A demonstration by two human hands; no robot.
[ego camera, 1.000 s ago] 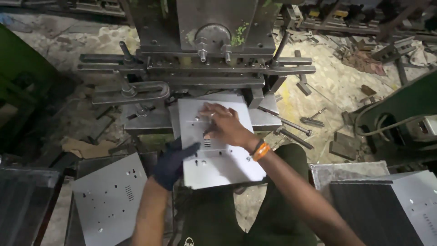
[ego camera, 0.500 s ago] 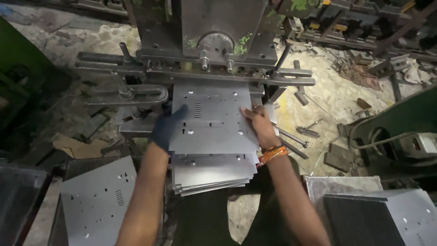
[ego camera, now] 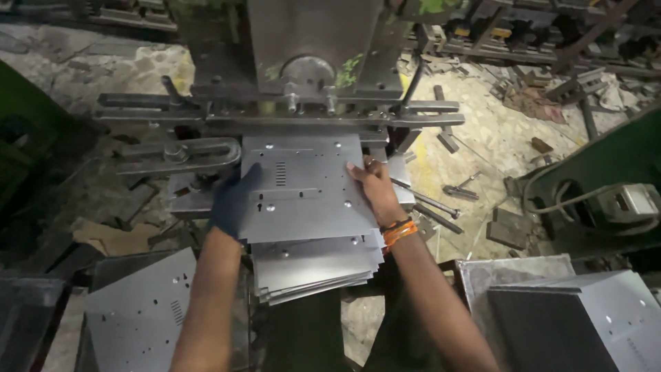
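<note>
A grey metal sheet (ego camera: 303,186) with punched holes and a slotted vent lies flat under the press machine (ego camera: 310,62), its far edge beneath the head. My left hand (ego camera: 233,200), in a dark glove, grips the sheet's left edge. My right hand (ego camera: 375,189), bare with an orange wristband, holds its right edge. A stack of several similar sheets (ego camera: 317,265) sits just below it, nearer to me.
More punched sheets (ego camera: 138,310) lie at the lower left, and a pile of grey panels (ego camera: 585,317) at the lower right. Rods and bolts (ego camera: 441,207) lie right of the press. A green machine with a motor (ego camera: 620,200) stands at the right. Scrap litters the floor.
The top sheet has been slid away from me, off the stack and under the press head. My hands moved from its surface to its left and right edges.
</note>
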